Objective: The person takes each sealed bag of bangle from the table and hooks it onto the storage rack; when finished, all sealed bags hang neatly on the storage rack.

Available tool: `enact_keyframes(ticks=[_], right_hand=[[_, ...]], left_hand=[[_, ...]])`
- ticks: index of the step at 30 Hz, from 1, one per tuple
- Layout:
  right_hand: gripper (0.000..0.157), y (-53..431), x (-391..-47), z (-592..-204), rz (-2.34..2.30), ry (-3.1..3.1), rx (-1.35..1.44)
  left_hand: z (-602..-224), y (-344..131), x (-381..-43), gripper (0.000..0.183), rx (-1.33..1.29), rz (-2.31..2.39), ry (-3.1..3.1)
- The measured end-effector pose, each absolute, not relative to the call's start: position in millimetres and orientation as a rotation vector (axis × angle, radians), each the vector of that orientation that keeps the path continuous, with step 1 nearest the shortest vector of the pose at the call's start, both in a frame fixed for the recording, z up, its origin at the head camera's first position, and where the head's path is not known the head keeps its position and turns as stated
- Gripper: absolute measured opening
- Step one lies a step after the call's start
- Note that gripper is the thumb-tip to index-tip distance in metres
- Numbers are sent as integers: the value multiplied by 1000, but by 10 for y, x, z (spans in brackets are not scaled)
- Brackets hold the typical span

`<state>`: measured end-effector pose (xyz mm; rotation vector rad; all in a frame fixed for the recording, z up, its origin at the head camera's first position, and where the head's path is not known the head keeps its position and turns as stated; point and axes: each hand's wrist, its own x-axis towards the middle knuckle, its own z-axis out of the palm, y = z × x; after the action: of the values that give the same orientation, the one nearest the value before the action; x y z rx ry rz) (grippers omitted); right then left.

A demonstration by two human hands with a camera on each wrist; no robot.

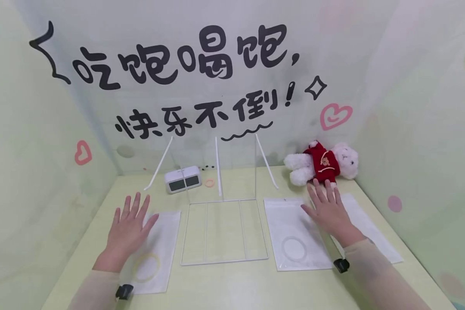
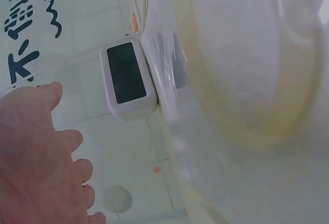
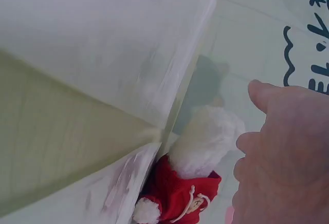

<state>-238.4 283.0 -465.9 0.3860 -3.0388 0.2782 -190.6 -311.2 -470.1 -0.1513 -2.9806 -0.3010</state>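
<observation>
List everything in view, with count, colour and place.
wire rack: one, white, centre
flat bags: three, white, left one, right two
large ring: one, yellow, left bag
pale ring: one, whitish, middle bag
display: one, white, back left
small ring: one, orange, beside display
plush toy: one, white, red top, back right
table: one, yellowish, underneath
backdrop: one, pale green, behind
lettering: two lines, black, backdrop
hearts: two, pink, backdrop
spots: several, mixed colours, backdrop
wrist devices: two, black, wrists
sleeves: two, beige, forearms
hands: two, bare, left and right
</observation>
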Motion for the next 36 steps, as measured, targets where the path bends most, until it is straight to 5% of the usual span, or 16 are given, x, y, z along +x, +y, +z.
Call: enact_keyframes(ticks=[18, 36], right_hand=[[37, 2046, -1961, -4721, 254, -2795, 822], [40, 1840, -1823, -4815, 291, -2740, 1236]], left_hand=[[-4780, -3463, -2040, 61, -239, -160, -3012], [-4985, -4049, -2522, 47, -343, -696, -3125]])
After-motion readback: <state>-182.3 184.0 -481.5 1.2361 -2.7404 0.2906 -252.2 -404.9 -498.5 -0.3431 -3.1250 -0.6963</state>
